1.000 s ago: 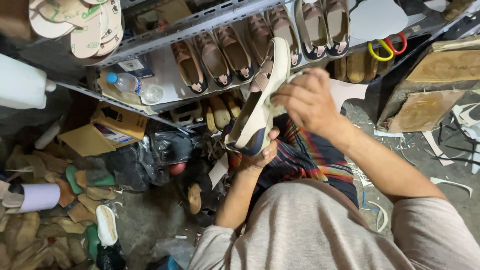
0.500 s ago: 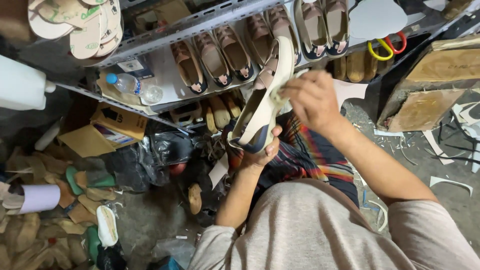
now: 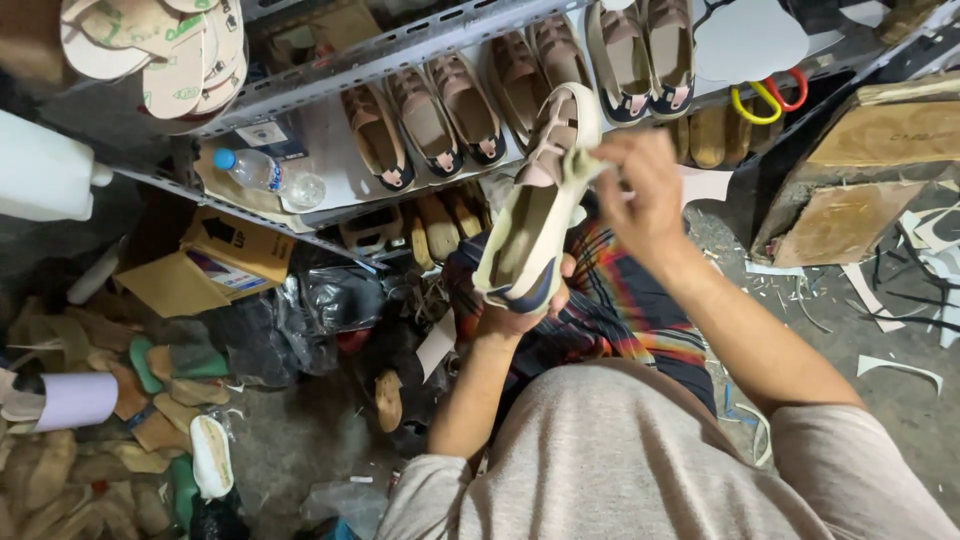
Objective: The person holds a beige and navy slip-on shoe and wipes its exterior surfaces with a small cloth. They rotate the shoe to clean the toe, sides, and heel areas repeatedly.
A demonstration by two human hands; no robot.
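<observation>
A cream sandal (image 3: 535,215) with a dark navy heel and brown straps is held up in front of the metal shelf (image 3: 380,62). My left hand (image 3: 520,315) grips it from below at the heel. My right hand (image 3: 645,185) is at the toe end, its fingers pinching a small pale cloth (image 3: 580,165) against the sandal's front edge. Below the hands lie my lap in plaid fabric (image 3: 610,310) and my grey shirt.
Rows of finished sandals (image 3: 430,120) line the shelf, with a plastic bottle (image 3: 262,176) at its left. Scissors with yellow and red handles (image 3: 770,98) lie at the upper right. Wooden blocks (image 3: 860,190) stand on the right. Soles, a cardboard box (image 3: 215,262) and scraps litter the floor at left.
The sandal has shifted slightly and my right hand has moved from its middle up to the toe end, rubbing along the edge.
</observation>
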